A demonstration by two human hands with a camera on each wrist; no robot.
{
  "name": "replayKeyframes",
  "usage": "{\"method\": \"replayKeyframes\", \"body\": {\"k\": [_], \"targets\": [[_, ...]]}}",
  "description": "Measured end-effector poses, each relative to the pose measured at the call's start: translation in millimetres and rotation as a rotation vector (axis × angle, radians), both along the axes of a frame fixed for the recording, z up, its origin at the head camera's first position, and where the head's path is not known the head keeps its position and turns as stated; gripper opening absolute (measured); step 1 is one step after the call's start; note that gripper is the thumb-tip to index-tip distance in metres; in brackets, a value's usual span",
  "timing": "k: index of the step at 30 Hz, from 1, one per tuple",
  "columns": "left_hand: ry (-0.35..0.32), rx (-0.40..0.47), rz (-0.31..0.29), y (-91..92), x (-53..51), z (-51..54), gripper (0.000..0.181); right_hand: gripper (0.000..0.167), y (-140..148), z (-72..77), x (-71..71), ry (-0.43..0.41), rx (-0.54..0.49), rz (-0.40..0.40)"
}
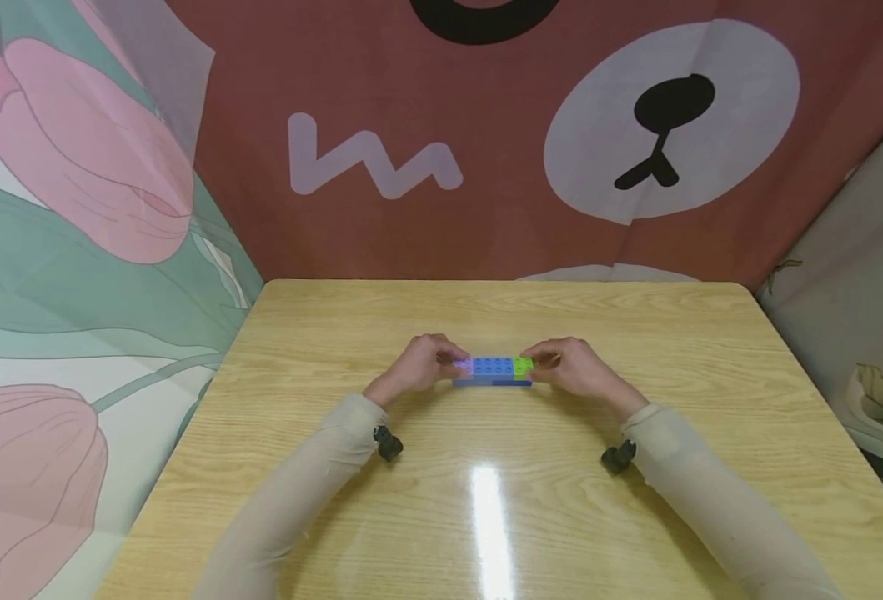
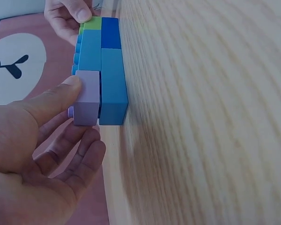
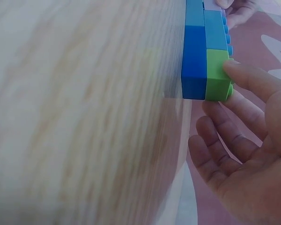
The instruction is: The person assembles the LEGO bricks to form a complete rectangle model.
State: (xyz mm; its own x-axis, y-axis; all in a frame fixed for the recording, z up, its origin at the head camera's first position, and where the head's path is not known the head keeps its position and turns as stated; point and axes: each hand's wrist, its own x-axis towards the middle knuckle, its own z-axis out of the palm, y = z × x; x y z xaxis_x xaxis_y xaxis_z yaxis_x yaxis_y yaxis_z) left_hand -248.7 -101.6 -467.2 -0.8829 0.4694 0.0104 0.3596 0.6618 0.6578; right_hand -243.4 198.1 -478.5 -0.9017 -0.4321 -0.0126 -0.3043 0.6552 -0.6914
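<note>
Two layers of toy building bricks stand on the table in front of me. The upper layer has a purple brick (image 2: 87,96) at the left, a blue brick (image 1: 494,367) in the middle and a lime green brick (image 3: 217,72) at the right. Below them lie a lighter blue brick (image 2: 113,86) and a dark blue brick (image 3: 194,61). My left hand (image 1: 422,364) pinches the purple brick between thumb and fingers; a thin gap shows under that brick. At the other end, my right hand (image 1: 576,367) pinches the green brick.
The wooden table (image 1: 321,333) reaches back to a red-brown curtain (image 1: 486,233) with a bear print. A bright light reflection lies on its front part. Each sleeve carries a small black device (image 1: 388,444) at the wrist.
</note>
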Motion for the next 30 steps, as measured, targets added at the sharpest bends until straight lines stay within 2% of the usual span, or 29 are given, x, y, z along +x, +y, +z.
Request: {"method": "replayKeyframes", "body": {"k": [9,18,30], "targets": [[0.006,0.007,-0.009,-1.0,0.8,-0.6,0.025,0.033,0.0,-0.7,-0.8,0.003,0.009,0.001],[0.063,0.008,-0.037,-1.0,0.9,-1.7,0.025,0.034,0.5,0.6,-1.2,-0.004,0.006,0.012],[0.076,0.003,-0.052,-1.2,1.2,-3.2,0.027,0.033,0.0,-0.1,-1.1,0.002,0.007,0.002]]}}
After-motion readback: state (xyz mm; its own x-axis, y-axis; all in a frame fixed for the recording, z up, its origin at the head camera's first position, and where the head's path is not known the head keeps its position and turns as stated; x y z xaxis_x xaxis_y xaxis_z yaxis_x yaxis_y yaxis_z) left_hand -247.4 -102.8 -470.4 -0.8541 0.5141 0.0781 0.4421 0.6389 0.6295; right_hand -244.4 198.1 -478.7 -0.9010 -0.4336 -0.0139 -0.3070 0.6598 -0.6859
